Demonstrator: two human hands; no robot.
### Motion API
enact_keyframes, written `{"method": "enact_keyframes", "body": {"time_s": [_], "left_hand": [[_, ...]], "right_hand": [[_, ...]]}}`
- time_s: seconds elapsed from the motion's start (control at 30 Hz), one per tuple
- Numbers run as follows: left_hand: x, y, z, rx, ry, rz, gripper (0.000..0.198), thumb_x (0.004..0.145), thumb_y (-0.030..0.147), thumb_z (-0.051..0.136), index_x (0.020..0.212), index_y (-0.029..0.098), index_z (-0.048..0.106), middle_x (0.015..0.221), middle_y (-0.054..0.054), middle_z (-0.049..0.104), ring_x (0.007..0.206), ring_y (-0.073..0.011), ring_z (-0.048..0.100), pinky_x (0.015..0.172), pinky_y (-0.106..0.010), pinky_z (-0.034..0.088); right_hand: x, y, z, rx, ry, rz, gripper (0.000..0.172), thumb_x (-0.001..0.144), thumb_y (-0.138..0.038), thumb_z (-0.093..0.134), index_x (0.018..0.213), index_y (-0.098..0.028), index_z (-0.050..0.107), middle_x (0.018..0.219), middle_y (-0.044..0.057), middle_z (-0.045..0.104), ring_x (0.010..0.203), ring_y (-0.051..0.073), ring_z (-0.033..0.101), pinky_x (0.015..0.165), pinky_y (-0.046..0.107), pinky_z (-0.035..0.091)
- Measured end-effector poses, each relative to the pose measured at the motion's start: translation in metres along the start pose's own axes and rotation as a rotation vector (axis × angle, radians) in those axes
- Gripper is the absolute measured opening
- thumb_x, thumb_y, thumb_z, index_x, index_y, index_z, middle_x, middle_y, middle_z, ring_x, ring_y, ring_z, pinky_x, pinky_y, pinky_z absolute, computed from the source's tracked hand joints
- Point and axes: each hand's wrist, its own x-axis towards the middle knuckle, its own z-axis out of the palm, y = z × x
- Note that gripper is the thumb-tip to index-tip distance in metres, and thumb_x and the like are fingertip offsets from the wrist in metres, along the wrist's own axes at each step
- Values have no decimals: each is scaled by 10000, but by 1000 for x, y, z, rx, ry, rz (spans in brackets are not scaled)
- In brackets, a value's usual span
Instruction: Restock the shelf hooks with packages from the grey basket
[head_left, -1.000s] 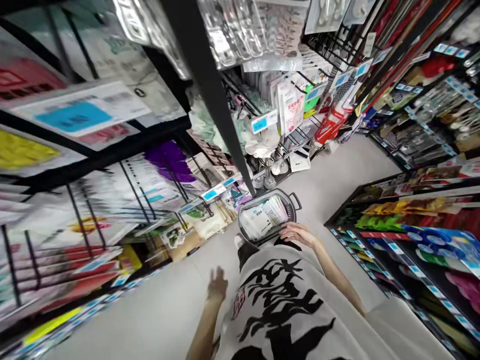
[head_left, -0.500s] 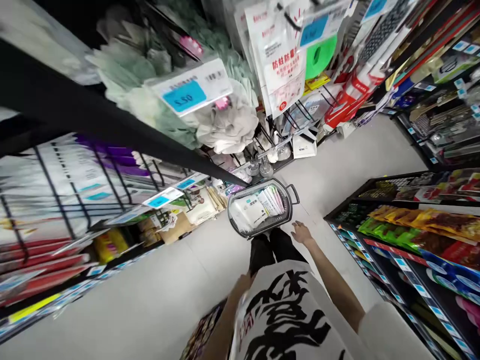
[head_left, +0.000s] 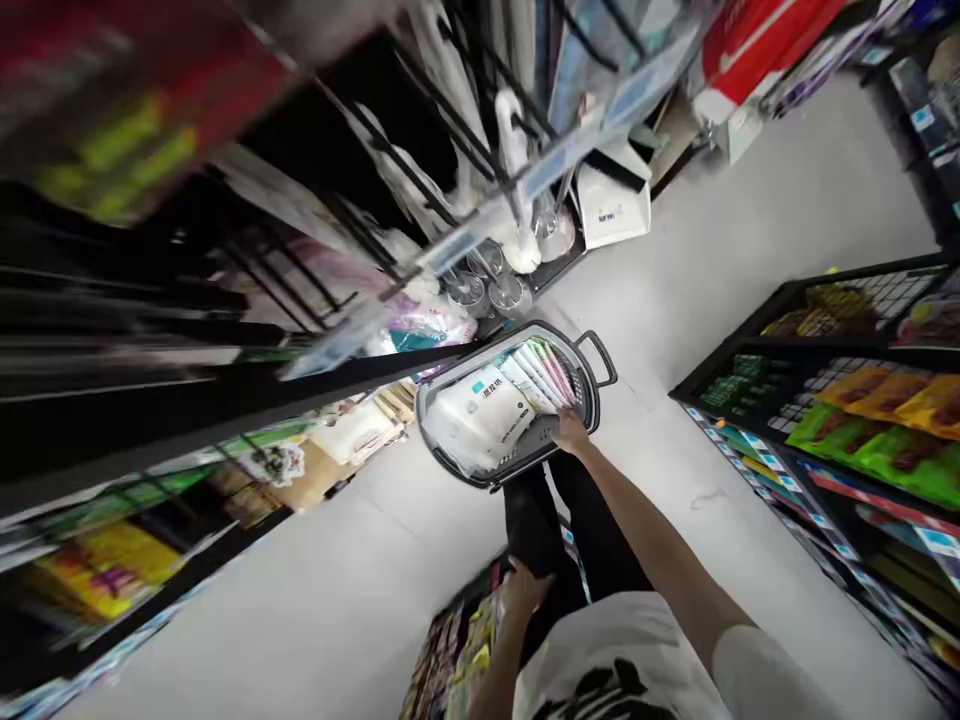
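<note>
A grey shopping basket [head_left: 546, 438] with a dark rim and handles stands on the floor before my feet. Inside it lie a large white package [head_left: 487, 410] with printed lettering and several slim packets [head_left: 541, 372] with white, green and pink edges. My right hand [head_left: 571, 432] reaches over the near rim into the basket, its fingertips at the lower ends of the slim packets. Whether they grip a packet is hidden. Lower down, my left hand [head_left: 529, 585] rests against my dark-trousered leg, thumb apart from the fingers, holding nothing visible.
Racks with metal hooks [head_left: 450, 130] and hanging goods rise close on the left and ahead. A white dustpan [head_left: 611, 205] stands at the rack's foot. On the right is a low shelf with orange and green packets [head_left: 862, 440]. Grey floor [head_left: 645, 330] lies between.
My right hand has moved from beside the basket to inside it. My view has come lower and closer, so the basket looks larger. My left hand now shows on my leg.
</note>
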Motion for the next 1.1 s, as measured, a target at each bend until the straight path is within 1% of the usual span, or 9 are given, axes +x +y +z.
{"method": "enact_keyframes", "body": {"time_s": [0.1, 0.2, 0.37, 0.47, 0.6, 0.7, 0.87, 1.0, 1.1], "left_hand": [[19, 3, 5, -11, 53, -133, 1023, 778, 527, 656, 1495, -78, 246, 1353, -408, 515, 1229, -469, 605, 955, -478, 496], [31, 0, 1, -32, 99, -198, 989, 758, 591, 648, 1476, 17, 285, 1356, -345, 535, 1202, -455, 618, 933, -481, 510], [36, -7, -11, -84, 167, -223, 950, 740, 594, 670, 1444, 57, 325, 1333, -290, 568, 1155, -451, 643, 913, -507, 525], [36, -8, -16, -71, 163, -231, 941, 750, 584, 674, 1447, 58, 324, 1329, -293, 581, 1185, -452, 632, 915, -513, 528], [39, -8, -21, 17, 96, -235, 949, 785, 623, 637, 1500, 111, 280, 1406, -285, 551, 1216, -434, 619, 950, -490, 516], [41, -10, -25, 27, 89, -256, 942, 797, 656, 596, 1507, 127, 274, 1438, -270, 532, 1247, -432, 596, 951, -495, 512], [43, -12, -27, 14, 103, -248, 958, 783, 648, 595, 1473, 57, 290, 1393, -279, 556, 1220, -429, 607, 946, -487, 513], [44, -14, -25, -13, 107, -233, 972, 764, 645, 615, 1473, 61, 295, 1378, -294, 557, 1246, -441, 585, 944, -476, 495], [44, -15, -21, -26, 103, -214, 974, 769, 645, 609, 1481, 58, 296, 1382, -308, 541, 1204, -447, 610, 917, -480, 498]], "right_hand": [[43, 12, 20, 22, 15, 26, 712, 922, -313, 627, 1558, -131, 364, 1623, 151, 363, 1480, 283, 351, 1188, 373, 324], [77, 22, 37, 22, 20, 67, 723, 923, -342, 635, 1561, -159, 347, 1634, 127, 337, 1495, 283, 307, 1188, 383, 322], [107, 30, 58, -5, 3, 139, 626, 948, -322, 600, 1523, -170, 405, 1619, 142, 329, 1479, 312, 304, 1157, 412, 358], [110, 27, 66, -38, -16, 117, 518, 977, -262, 539, 1482, -169, 474, 1560, 160, 400, 1424, 319, 367, 1135, 424, 374], [109, 19, 74, -86, -74, 0, 379, 990, -200, 493, 1346, -201, 623, 1465, 152, 503, 1352, 304, 436, 1115, 410, 384], [115, 12, 83, -115, -124, -23, 352, 992, -184, 477, 1291, -162, 661, 1408, 191, 541, 1287, 317, 502, 1065, 423, 434], [126, 8, 94, -95, -191, 11, 333, 961, -102, 487, 1217, -94, 700, 1256, 227, 644, 1149, 311, 619, 994, 393, 488], [116, 1, 88, -14, -190, -14, 301, 979, -176, 524, 1192, -102, 724, 1209, 207, 695, 1174, 310, 618, 1046, 376, 458], [92, -4, 72, 69, -131, -8, 332, 999, -285, 529, 1186, -95, 727, 1240, 206, 693, 1209, 315, 607, 1095, 382, 428]]}}
